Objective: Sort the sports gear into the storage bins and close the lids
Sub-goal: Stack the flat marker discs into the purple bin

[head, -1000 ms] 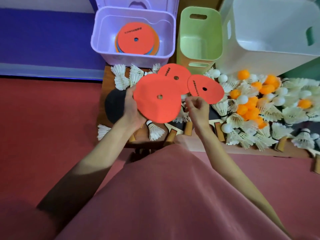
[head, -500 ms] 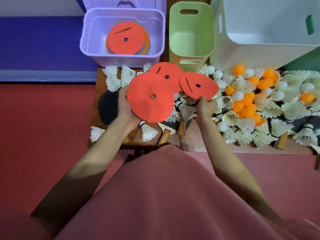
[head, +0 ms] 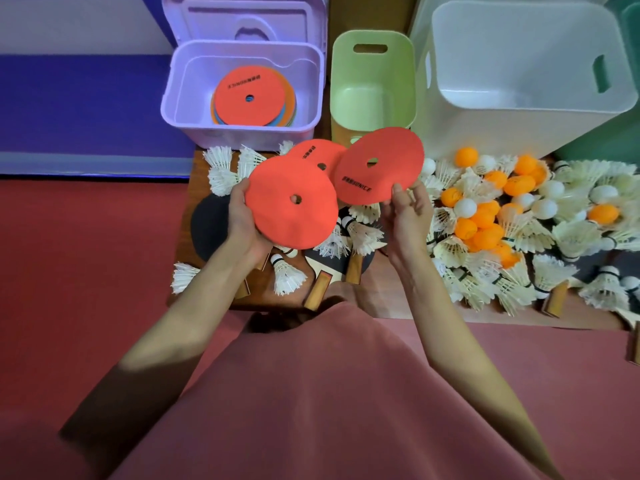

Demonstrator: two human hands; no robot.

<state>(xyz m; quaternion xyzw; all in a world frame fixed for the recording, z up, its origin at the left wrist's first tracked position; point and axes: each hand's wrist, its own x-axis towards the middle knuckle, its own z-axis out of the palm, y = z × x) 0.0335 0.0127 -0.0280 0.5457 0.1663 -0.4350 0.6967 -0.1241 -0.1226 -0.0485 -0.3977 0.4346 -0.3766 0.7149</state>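
My left hand grips a flat orange disc by its left edge, held above the low wooden table. A second orange disc pokes out behind it; whether my left hand also holds that one I cannot tell. My right hand pinches a third orange disc at its lower right rim, lifted and tilted. The lilac bin at the back left holds a stack of discs, an orange one on top. Its lid stands behind it.
A green bin and a large white bin stand to the right of the lilac one. Shuttlecocks, orange and white balls and table-tennis paddles cover the table. Red floor lies to the left.
My right hand has lifted its orange disc up and toward the bins, turning it so the print faces me. The left hand's disc has stayed nearly in place.
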